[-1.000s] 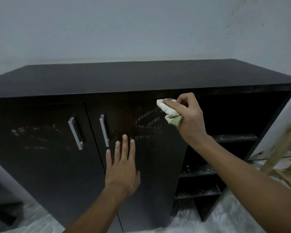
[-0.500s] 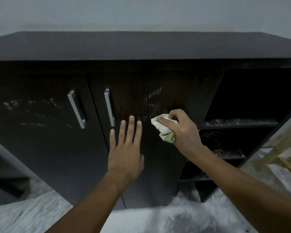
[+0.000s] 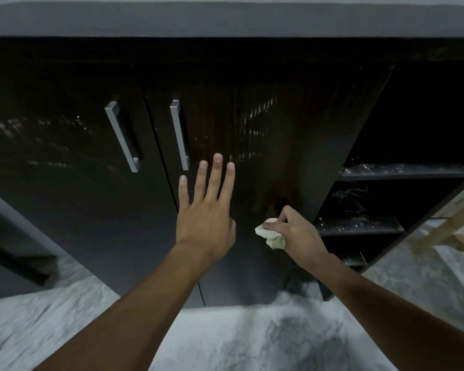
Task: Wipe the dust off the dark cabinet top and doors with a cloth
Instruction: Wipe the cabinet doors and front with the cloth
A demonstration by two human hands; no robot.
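The dark cabinet fills the view, its top [image 3: 225, 20] a thin band at the upper edge. My right hand [image 3: 296, 231] grips a bunched whitish-green cloth [image 3: 269, 234] and presses it on the lower right part of the right door [image 3: 279, 135]. My left hand [image 3: 208, 210] lies flat with fingers spread on the same door, just below its silver handle [image 3: 179, 133]. The left door [image 3: 51, 156] shows pale dusty streaks and has its own handle [image 3: 122, 136].
To the right of the doors are open dusty shelves [image 3: 402, 171]. A light wooden frame [image 3: 450, 231] stands at the far right. A dark object [image 3: 14, 263] sits low at the left. Grey marbled floor [image 3: 225, 338] lies below.
My right hand has dragged the cloth down the right door from near its top to its lower part. My left hand has stayed flat on the door. The view has tilted downward.
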